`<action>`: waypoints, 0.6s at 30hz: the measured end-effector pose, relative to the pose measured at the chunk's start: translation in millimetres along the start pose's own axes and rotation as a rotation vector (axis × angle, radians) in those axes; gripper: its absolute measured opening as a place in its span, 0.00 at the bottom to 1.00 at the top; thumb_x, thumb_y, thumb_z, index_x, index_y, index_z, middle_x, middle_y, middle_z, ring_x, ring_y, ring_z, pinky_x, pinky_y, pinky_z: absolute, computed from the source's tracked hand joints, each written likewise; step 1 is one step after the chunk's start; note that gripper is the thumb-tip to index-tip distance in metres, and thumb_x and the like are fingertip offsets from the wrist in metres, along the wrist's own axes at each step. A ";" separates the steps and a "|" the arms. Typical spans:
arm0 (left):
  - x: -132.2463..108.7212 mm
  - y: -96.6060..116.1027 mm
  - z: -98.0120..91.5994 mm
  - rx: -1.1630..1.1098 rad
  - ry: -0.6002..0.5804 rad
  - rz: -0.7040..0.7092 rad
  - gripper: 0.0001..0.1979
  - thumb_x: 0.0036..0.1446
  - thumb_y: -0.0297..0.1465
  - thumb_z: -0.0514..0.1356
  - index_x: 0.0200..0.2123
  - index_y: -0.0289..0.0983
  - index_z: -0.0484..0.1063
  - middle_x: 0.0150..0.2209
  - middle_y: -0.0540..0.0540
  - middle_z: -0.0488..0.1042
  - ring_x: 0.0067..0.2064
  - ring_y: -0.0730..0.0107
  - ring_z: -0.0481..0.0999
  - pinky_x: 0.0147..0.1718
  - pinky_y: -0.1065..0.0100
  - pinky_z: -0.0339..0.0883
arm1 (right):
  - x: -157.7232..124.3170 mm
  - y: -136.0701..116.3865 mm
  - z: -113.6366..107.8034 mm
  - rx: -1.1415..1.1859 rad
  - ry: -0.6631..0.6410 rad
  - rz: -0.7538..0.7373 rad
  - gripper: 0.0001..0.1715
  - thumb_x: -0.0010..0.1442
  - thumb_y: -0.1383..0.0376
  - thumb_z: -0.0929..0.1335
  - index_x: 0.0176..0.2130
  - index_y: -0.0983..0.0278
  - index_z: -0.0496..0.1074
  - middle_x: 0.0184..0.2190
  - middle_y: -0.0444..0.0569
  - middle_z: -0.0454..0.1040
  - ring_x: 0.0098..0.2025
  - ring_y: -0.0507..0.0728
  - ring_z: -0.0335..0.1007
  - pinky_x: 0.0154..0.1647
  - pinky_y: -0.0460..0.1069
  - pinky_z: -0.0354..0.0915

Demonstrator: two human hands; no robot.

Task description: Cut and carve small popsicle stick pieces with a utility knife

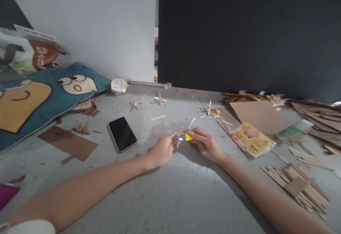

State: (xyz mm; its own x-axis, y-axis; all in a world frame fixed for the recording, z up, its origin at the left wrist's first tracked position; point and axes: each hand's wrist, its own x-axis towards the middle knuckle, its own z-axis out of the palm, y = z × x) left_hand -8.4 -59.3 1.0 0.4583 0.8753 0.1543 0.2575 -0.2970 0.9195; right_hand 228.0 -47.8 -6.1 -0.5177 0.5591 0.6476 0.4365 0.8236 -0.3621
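My right hand (206,144) is closed around a yellow utility knife (189,137), its metal blade pointing left toward the other hand. In my left hand (162,149), the fingers are pinched on a small wooden stick (180,131), whose tip shows just above the blade. The blade lies against or very near the left fingertips; contact cannot be made out. Just beyond the hands lie a loose flat stick (191,123) and a second stick (157,118). Small star-shaped stick pieces, one flat (136,103) and one upright (160,99), stand farther back.
A black phone (122,134) and brown cardboard (68,142) lie left, before a teal cushion (80,81). On the right are a yellow packet (252,139), a striped red pencil-like stick (232,138), a cardboard sheet (261,117) and a bundle of wooden sticks (298,188). A dark panel (247,35) rises behind.
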 end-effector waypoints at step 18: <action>1.4 0.7 0.8 -0.006 -0.046 -0.025 0.10 0.60 0.26 0.50 0.26 0.39 0.62 0.23 0.52 0.62 0.25 0.73 0.60 0.27 0.69 0.55 | -1.2 -0.4 1.2 -0.021 -0.007 0.015 0.28 0.72 0.72 0.60 0.64 0.59 0.73 0.39 0.53 0.76 0.40 0.57 0.74 0.42 0.53 0.74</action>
State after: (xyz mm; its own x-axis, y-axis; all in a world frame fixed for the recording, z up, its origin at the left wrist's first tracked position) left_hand -6.9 -58.6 1.6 0.4907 0.8638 0.1143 0.2644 -0.2726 0.9251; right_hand 227.5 -48.7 -7.6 -0.5160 0.5721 0.6375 0.4596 0.8130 -0.3575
